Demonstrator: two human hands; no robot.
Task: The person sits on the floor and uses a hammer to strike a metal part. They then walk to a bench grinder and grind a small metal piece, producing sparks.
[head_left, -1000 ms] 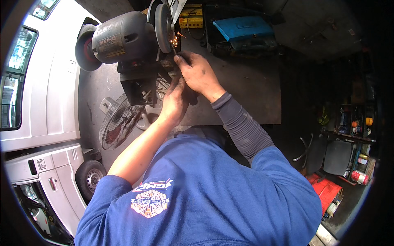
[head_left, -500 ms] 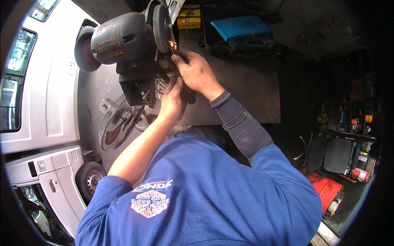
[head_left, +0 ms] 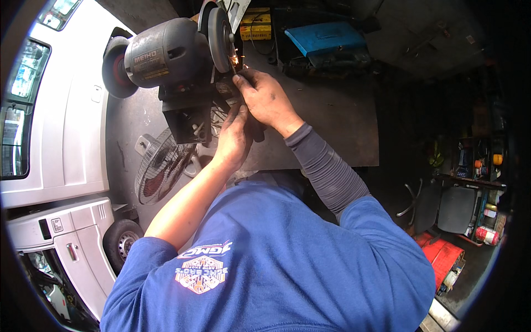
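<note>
A dark bench grinder (head_left: 166,52) stands at the upper left, its grey grinding wheel (head_left: 219,41) on the side nearest my hands. Small orange sparks (head_left: 235,58) fly at the wheel's right edge. Just below them, my right hand (head_left: 269,100) is closed, thumb and fingers pinched on a thin piece mostly hidden by the fingers. My left hand (head_left: 233,137) is lower and closer to me, fingers closed and pointing up toward the right hand. Whatever lies within its grip is hidden. A dark sleeve (head_left: 329,166) covers my right forearm; the left one is bare.
Below the grinder is a black box-shaped stand (head_left: 185,119), with a wire-caged fan (head_left: 160,174) beside it. A blue case (head_left: 326,37) and a yellow box (head_left: 256,25) lie beyond my hands. White vehicle panels (head_left: 72,122) line the left; a dark chair (head_left: 456,209) is at right.
Both hands keep nearly the same place at the wheel. The sparks have spread a little wider. The whole view has shifted very slightly.
</note>
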